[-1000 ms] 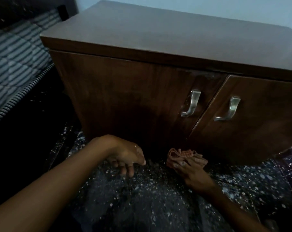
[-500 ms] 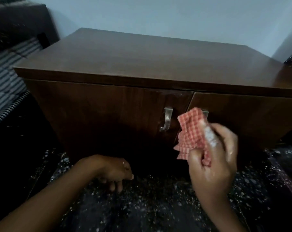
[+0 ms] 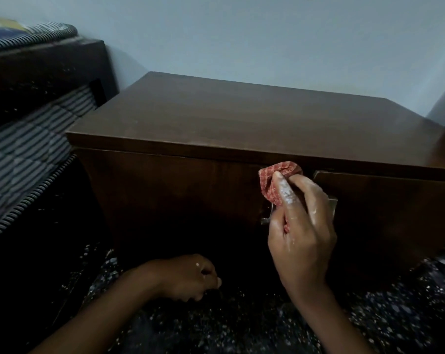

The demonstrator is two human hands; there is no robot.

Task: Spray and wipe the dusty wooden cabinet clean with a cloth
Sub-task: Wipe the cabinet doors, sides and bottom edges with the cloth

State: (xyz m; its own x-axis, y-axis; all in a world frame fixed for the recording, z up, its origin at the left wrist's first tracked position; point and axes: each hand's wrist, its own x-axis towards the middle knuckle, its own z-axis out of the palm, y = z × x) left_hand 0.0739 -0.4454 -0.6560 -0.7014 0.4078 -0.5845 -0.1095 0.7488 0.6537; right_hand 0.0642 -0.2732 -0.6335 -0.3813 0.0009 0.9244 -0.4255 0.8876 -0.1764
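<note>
Red checked cloth [image 3: 280, 180] bunched in right hand [image 3: 303, 226], fingers curled round it, held at cabinet [image 3: 242, 123] front just under top edge, above handle [image 3: 266, 218]. Left hand [image 3: 188, 277] low by speckled floor [image 3: 242, 328], loosely curled, gripping nothing visible. Striped mattress [image 3: 24, 149] at left.

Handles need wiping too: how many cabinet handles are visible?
2. The left handle peeks out left of the right hand; the right handle peeks out on its other side. The hand covers most of both.

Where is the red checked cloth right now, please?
In the head view, right of centre: the right hand grips the red checked cloth at the wooden cabinet front, just under its top edge.
</note>
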